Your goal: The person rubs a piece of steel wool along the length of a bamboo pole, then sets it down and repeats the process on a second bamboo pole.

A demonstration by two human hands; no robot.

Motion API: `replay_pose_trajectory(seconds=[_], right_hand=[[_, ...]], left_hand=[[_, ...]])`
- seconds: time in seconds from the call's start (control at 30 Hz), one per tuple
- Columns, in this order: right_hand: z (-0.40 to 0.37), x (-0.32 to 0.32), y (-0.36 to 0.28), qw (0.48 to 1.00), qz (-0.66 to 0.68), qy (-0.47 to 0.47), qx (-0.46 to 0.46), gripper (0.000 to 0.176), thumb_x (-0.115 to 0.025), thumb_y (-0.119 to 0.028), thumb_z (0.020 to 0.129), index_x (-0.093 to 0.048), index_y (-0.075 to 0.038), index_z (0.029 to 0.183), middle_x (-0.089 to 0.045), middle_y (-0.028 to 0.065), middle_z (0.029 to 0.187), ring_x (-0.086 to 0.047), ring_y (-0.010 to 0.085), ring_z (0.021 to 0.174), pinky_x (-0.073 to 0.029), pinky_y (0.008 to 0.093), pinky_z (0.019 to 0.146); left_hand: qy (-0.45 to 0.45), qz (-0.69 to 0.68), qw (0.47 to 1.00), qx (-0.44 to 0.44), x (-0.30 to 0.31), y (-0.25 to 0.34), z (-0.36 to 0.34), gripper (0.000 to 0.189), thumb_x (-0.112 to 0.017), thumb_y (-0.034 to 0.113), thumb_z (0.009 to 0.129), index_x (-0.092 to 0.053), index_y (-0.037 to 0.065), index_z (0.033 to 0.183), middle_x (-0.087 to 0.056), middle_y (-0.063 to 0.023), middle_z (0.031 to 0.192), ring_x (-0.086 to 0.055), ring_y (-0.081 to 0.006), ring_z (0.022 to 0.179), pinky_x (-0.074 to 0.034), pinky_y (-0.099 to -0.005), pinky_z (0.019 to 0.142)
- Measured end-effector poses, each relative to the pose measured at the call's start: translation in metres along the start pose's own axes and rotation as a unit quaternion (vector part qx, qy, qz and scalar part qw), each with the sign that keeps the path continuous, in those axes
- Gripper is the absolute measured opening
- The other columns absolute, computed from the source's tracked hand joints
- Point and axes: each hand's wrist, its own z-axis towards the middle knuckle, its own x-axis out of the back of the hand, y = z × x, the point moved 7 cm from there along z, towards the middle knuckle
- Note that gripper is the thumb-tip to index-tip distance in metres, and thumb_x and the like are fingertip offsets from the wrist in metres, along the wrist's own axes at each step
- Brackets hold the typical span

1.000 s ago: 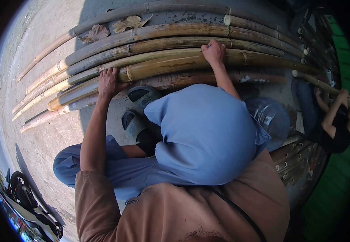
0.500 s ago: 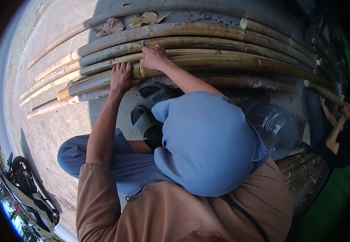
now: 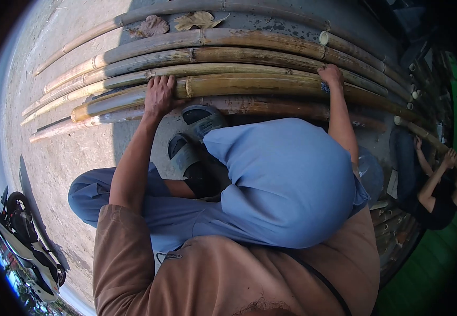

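Observation:
Several long bamboo poles lie side by side across the ground in front of me. My left hand (image 3: pixel 160 96) is closed over the thick yellowish bamboo pole (image 3: pixel 244 84), left of one of its joints, with its fingertips on the far side. Far to the right along the same pole, my right hand (image 3: pixel 332 76) grips it with curled fingers; its thumb is hidden. A small bluish patterned item shows at the right wrist. Just beyond lies a thinner bamboo pole (image 3: pixel 223 69). On the near side, a darker brown pole (image 3: pixel 260 107) runs beneath the thick one.
My sandalled feet (image 3: pixel 205 120) are close to the poles. Dry leaves (image 3: pixel 199 20) lie among the far poles. A clear plastic bottle (image 3: pixel 370 174) stands behind my right arm. At right, another person (image 3: pixel 436 184) holds a pole. A motorcycle (image 3: pixel 28 242) is parked at lower left.
My right hand has moved far to the right along the poles, from near my left hand. My left hand stays on the thick pole. My raised knee has shifted right.

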Motion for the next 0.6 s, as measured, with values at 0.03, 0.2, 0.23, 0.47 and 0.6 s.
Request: replay_pose_trajectory(seconds=[0.03, 0.2, 0.23, 0.47, 0.6], right_hand=[[-0.010, 0.004, -0.035, 0.999, 0.012, -0.025, 0.028, 0.058, -0.058, -0.048, 0.097, -0.077, 0.005, 0.111, -0.072, 0.0262, 0.124, -0.066, 0.0377, 0.123, -0.051, 0.0470, 0.107], [-0.102, -0.021, -0.306, 0.959, 0.069, -0.182, 0.206, 0.053, -0.064, -0.049, 0.095, -0.078, -0.002, 0.117, -0.073, 0.0197, 0.128, -0.070, 0.0372, 0.120, -0.056, 0.0476, 0.101], [-0.134, -0.009, -0.357, 0.945, 0.100, -0.173, 0.260, 0.054, -0.062, -0.046, 0.096, -0.076, 0.005, 0.107, -0.075, 0.0273, 0.113, -0.073, 0.0393, 0.110, -0.057, 0.0487, 0.096], [-0.138, -0.002, -0.344, 0.946, 0.125, -0.141, 0.265, 0.055, -0.056, -0.044, 0.096, -0.072, 0.002, 0.123, -0.067, 0.0269, 0.136, -0.063, 0.0403, 0.129, -0.050, 0.0474, 0.111], [-0.058, 0.020, -0.126, 0.989, 0.019, -0.111, 0.099, 0.058, -0.060, -0.048, 0.097, -0.072, -0.001, 0.129, -0.068, 0.0217, 0.139, -0.065, 0.0379, 0.128, -0.052, 0.0477, 0.108]], left_hand=[[0.000, 0.008, 1.000, 0.001, 0.001, 0.000, 0.000, 0.085, -0.088, 0.059, 0.070, -0.058, 0.006, 0.129, -0.064, -0.0163, 0.117, -0.060, -0.0374, 0.117, -0.046, -0.0494, 0.104], [-0.004, 0.011, 1.000, 0.001, -0.003, 0.000, -0.003, 0.085, -0.088, 0.060, 0.070, -0.059, 0.006, 0.128, -0.065, -0.0173, 0.119, -0.061, -0.0372, 0.118, -0.045, -0.0493, 0.105], [-0.009, 0.013, 1.000, 0.003, -0.003, 0.000, -0.003, 0.086, -0.088, 0.061, 0.070, -0.059, 0.005, 0.129, -0.065, -0.0172, 0.119, -0.061, -0.0370, 0.118, -0.045, -0.0492, 0.105], [-0.008, 0.037, 0.999, 0.003, -0.001, 0.001, 0.000, 0.086, -0.086, 0.062, 0.071, -0.059, 0.005, 0.129, -0.064, -0.0160, 0.116, -0.060, -0.0356, 0.117, -0.045, -0.0480, 0.105], [-0.019, 0.014, 1.000, 0.013, -0.002, 0.000, 0.000, 0.087, -0.087, 0.060, 0.070, -0.059, 0.005, 0.131, -0.064, -0.0160, 0.118, -0.060, -0.0353, 0.118, -0.045, -0.0483, 0.105]])
